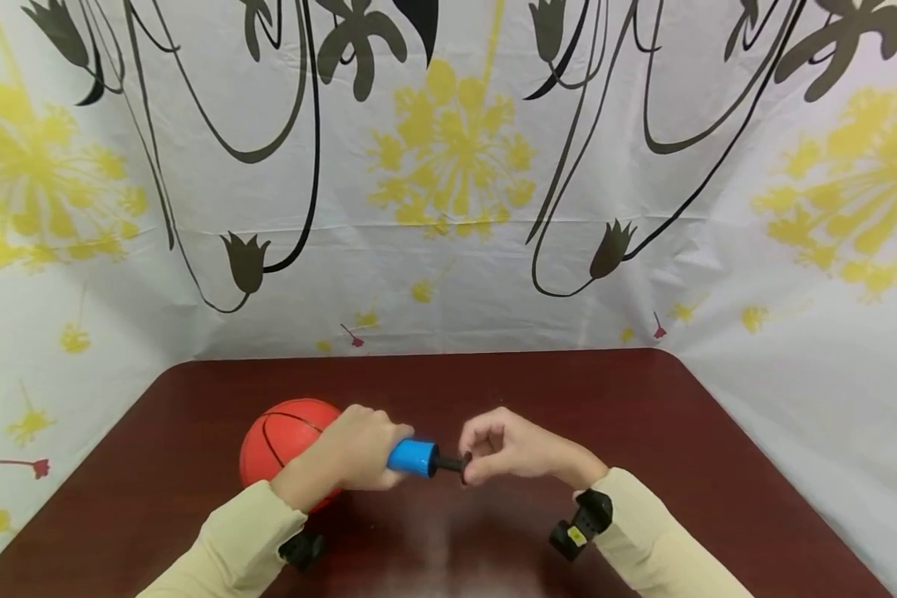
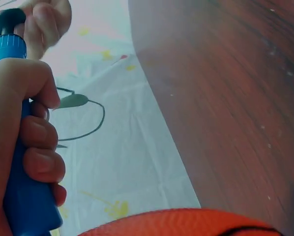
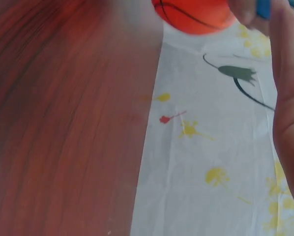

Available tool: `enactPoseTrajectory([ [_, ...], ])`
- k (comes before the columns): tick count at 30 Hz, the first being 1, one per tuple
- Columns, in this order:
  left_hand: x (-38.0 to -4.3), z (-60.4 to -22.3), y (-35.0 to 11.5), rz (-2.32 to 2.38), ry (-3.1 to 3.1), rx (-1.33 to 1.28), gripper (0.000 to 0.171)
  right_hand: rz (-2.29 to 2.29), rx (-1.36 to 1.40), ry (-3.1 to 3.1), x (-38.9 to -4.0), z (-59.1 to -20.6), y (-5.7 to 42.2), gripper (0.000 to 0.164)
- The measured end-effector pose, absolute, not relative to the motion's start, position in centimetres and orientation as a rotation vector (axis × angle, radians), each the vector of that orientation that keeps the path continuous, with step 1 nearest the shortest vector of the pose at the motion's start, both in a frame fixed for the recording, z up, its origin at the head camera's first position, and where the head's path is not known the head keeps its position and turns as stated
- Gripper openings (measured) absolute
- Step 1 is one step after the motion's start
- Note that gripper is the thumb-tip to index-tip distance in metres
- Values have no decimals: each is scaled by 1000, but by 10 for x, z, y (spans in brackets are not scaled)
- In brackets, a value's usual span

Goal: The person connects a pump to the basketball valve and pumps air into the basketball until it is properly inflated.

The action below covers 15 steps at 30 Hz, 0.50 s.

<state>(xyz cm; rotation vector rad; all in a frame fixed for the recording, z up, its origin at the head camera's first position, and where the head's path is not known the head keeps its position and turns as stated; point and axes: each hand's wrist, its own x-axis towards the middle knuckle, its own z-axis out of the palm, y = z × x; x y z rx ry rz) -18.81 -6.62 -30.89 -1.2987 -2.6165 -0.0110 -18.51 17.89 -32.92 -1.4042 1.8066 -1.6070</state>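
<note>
My left hand grips the blue barrel of a hand pump, its fingers wrapped round it. A short black rod sticks out of the barrel's right end and ends in a black handle. Thumb and fingers of my right hand pinch that handle. Behind the left hand and forearm sits an orange-red basketball with black lines, partly hidden by them. In the left wrist view the barrel runs down past the curled fingers. Only part of the right hand shows in the right wrist view.
A dark red-brown table with rounded far corners lies under the hands. White cloth with yellow, grey and black flower prints hangs round its back and sides. Each wrist wears a small black camera.
</note>
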Motion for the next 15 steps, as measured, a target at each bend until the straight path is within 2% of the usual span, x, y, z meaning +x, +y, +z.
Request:
enactPoseTrajectory([
  [7, -192, -308, -86, 49, -2632, -1219, 23, -1693, -1385, 1598, -177, -330, 214, 22],
  [15, -187, -303, -67, 79, -2570, -1273, 24, -1626, -1418, 1799, -186, -332, 174, 22],
])
